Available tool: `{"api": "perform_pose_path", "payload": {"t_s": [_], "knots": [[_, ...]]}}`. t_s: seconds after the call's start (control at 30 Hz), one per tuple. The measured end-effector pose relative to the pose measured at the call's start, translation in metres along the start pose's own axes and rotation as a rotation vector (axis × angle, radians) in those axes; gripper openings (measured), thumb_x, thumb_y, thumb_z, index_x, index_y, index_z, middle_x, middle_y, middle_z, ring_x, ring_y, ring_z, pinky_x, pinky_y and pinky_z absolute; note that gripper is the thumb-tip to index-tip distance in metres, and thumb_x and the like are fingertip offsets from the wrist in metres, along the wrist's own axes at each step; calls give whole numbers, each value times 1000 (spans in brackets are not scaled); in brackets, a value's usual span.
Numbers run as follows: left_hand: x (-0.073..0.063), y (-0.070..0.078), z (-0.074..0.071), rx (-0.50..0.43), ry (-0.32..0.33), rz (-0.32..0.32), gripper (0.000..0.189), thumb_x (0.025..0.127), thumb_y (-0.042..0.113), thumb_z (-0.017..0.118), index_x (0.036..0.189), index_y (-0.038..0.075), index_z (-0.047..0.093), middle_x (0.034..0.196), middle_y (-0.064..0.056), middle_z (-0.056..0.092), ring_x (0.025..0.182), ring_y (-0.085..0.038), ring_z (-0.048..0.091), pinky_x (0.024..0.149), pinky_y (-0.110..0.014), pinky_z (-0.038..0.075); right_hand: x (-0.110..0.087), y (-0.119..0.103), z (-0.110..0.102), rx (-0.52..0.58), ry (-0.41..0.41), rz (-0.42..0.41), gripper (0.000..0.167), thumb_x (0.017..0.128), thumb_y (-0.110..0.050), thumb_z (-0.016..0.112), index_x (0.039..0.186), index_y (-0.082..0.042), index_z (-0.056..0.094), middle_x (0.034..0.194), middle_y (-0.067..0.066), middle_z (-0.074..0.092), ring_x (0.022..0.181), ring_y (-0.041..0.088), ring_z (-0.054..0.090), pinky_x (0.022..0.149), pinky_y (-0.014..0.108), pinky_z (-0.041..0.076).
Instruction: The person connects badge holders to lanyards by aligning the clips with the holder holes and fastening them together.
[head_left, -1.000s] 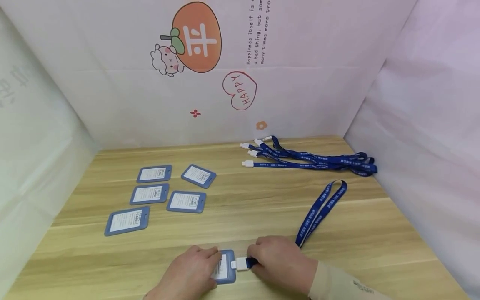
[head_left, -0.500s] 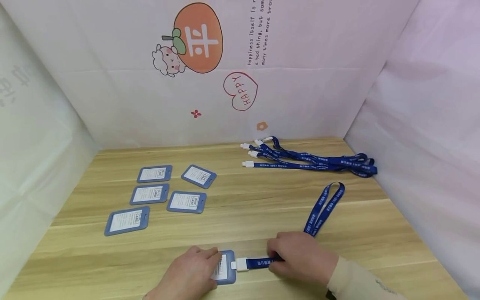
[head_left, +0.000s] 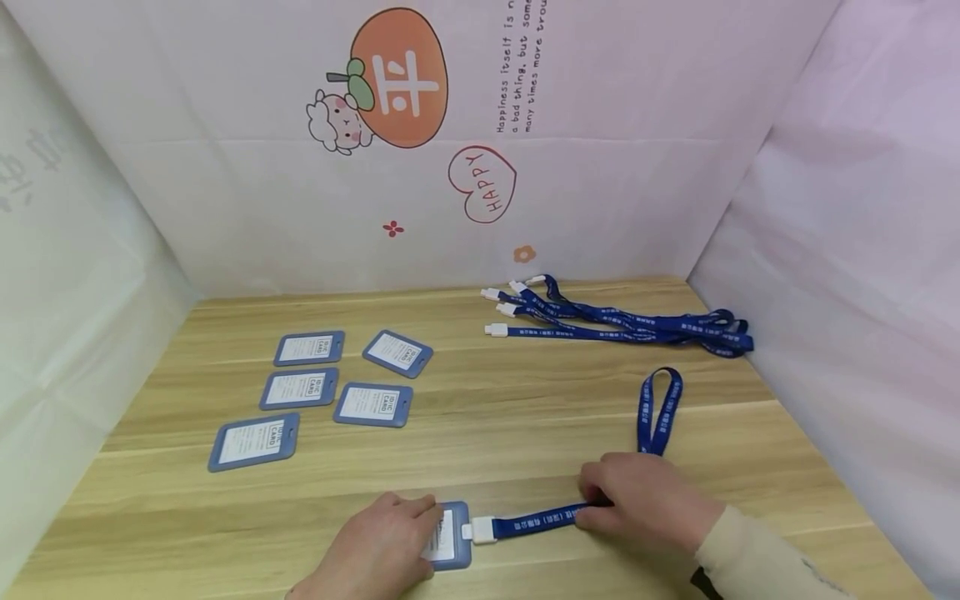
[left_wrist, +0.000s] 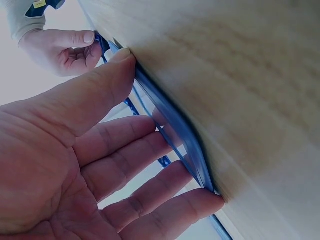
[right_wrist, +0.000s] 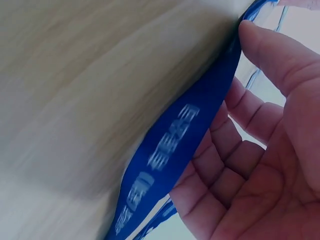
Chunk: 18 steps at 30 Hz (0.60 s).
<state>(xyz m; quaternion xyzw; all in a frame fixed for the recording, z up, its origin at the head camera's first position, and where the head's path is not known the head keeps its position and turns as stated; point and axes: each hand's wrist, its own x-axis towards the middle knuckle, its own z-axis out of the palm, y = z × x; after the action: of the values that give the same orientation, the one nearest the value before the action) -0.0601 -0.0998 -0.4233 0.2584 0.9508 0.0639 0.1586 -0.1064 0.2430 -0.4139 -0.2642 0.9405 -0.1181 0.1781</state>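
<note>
Near the front edge of the table, a blue badge holder (head_left: 453, 550) lies flat, its white clip (head_left: 483, 530) joined to a dark blue lanyard (head_left: 536, 522). My left hand (head_left: 386, 542) covers the holder's left part and grips it by its edges. In the left wrist view the thumb and fingertips (left_wrist: 207, 197) meet the holder's rim (left_wrist: 172, 115). My right hand (head_left: 648, 500) pinches the lanyard strap between thumb and fingers. Beyond that hand the strap's loop (head_left: 643, 417) lies on the wood. The right wrist view has the printed strap (right_wrist: 170, 135) running past the curled fingers.
Several blue badge holders (head_left: 255, 442) with white cards lie at the left of the wooden table (head_left: 480, 442). A bundle of blue lanyards (head_left: 622, 325) with white clips lies at the back right. White printed sheets (head_left: 247, 208) wall the back and sides.
My right hand has slid right along the lanyard, away from the clip, so more strap lies straight and the loop beyond is shorter. The left hand and badge holder stay in place.
</note>
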Motion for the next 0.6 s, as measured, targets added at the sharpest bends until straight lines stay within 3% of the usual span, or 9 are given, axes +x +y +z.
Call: {"api": "perform_pose_path", "payload": {"t_s": [0.17,0.6], "knots": [[-1,-1,0,-5,6,13,54,81,38,89,128,16,73,127,0,73,96,-16,65,92,-36,60,-5,14,-3,-19,22,37,27,93,-53,73,82,-31,62,69,-18,52,60,2,44,53,22,38],[-2,-2,0,-16,19,10,52,80,36,90,125,15,74,125,-1,74,92,-15,64,89,-35,60,-25,60,-9,-101,52,219,22,98,-36,71,80,-28,60,68,-15,51,58,4,44,55,26,40]]}}
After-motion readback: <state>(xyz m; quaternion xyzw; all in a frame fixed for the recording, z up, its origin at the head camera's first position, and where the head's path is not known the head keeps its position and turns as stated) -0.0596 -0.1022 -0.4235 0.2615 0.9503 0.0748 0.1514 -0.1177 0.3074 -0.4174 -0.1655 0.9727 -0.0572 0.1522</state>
